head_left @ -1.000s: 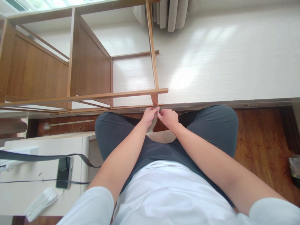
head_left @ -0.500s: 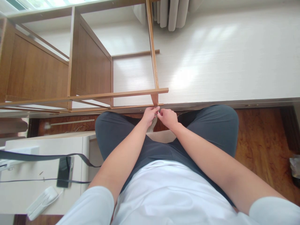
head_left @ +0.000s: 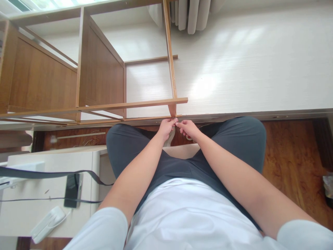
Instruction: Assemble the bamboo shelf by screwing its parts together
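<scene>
My left hand (head_left: 165, 129) is closed in a pinch close to the front lower corner of a wooden frame (head_left: 140, 104), which rests on a white surface. Right beside it, my right hand (head_left: 189, 130) pinches too, thumb and forefinger meeting the left fingertips. Whatever sits between these fingers is too small to make out. Both hands are held between my knees, just below the edge of the white surface (head_left: 234, 86). A pale strip (head_left: 170, 137) hangs under the left hand, and its nature is unclear.
The frame's wooden panels (head_left: 101, 69) stretch away to the left. Behind it hangs a grey curtain (head_left: 194, 15). On a white cabinet (head_left: 85, 163) at my left lie a phone (head_left: 72, 191) and a white device (head_left: 48, 224); dark straps (head_left: 65, 174) cross above them.
The right hand's fingers have shifted and spread a little below the pinch, and a small dark bit seen between the fingertips no longer shows. The left hand stays in place.
</scene>
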Demonstrator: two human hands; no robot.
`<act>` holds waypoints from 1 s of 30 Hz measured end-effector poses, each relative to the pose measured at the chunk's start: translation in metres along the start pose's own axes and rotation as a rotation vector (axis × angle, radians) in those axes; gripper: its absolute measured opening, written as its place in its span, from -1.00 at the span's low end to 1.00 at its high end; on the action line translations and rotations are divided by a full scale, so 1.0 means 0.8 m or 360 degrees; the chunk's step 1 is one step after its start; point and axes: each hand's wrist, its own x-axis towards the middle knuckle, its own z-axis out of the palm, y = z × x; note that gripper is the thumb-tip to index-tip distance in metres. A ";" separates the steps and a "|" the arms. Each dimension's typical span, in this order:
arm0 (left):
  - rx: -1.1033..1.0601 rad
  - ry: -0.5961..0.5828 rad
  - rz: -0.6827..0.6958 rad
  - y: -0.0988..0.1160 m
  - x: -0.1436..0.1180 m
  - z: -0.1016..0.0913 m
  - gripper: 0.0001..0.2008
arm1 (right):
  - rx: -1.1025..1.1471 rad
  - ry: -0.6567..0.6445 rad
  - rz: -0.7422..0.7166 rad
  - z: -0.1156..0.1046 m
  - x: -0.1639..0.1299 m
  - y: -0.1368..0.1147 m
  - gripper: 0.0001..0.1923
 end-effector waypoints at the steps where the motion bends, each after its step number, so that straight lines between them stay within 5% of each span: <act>1: 0.0004 0.0001 0.0001 0.000 0.000 0.000 -0.74 | 0.0029 -0.0016 0.0017 -0.001 0.001 0.001 -0.64; 8: 0.0014 0.0001 0.0003 -0.002 0.003 -0.001 -0.74 | 0.0144 -0.0107 -0.0039 -0.001 0.002 0.003 -0.68; 17: 0.0028 -0.0002 -0.0018 -0.003 0.003 -0.001 -0.74 | -0.0025 0.0151 -0.0273 0.009 0.002 0.006 -0.63; 30: -0.0029 -0.0039 0.0017 -0.005 0.004 -0.002 -0.74 | 0.0352 -0.0207 -0.0149 0.008 0.004 0.006 -0.75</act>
